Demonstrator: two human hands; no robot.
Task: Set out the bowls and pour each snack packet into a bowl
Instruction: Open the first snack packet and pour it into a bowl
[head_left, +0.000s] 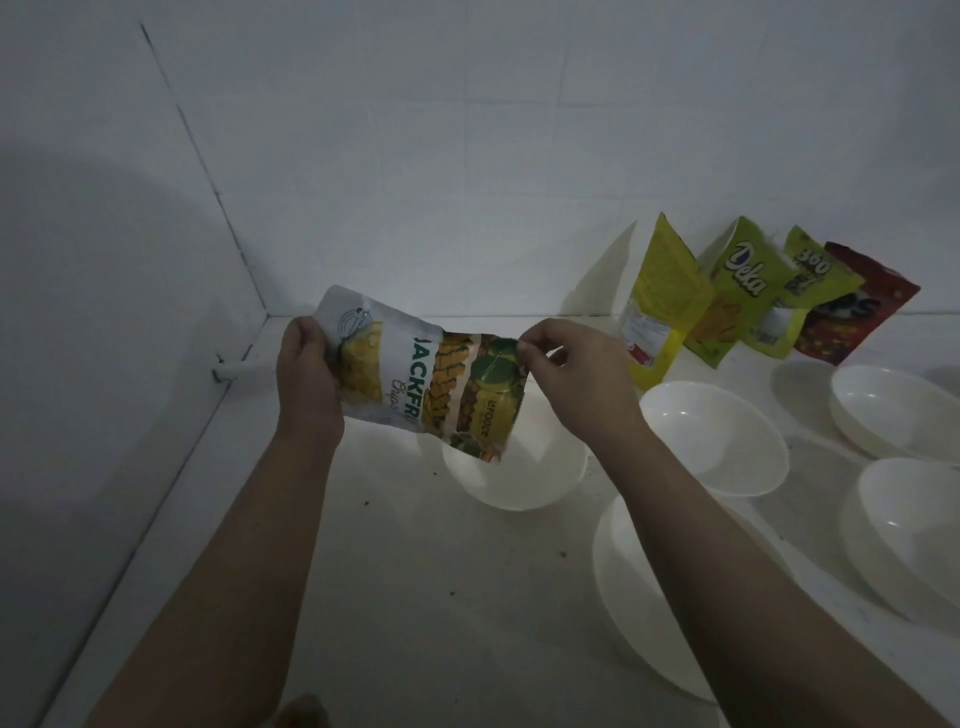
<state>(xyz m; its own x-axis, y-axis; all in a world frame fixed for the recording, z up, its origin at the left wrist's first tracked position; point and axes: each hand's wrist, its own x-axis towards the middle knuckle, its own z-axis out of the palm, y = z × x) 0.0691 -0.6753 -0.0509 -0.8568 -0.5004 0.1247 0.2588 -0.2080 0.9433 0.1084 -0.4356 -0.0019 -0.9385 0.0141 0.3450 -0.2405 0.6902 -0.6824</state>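
Observation:
A white and yellow jackfruit chips packet (415, 371) lies sideways in the air above a white bowl (540, 478). My left hand (306, 379) grips the packet's bottom end at the left. My right hand (566, 369) pinches its top edge at the right, over the bowl. Several more white bowls stand to the right: one behind (727, 441), one at the far right (893, 410), one at the right edge (914, 530) and one partly under my right forearm (639, 613). All the bowls look bare inside.
Several snack packets lean against the tiled back wall: a yellow one (660, 306), a green Deka one (737, 291), another green one (800, 296) and a red one (852, 306). The white counter (415, 597) meets a wall at the left. Dim light.

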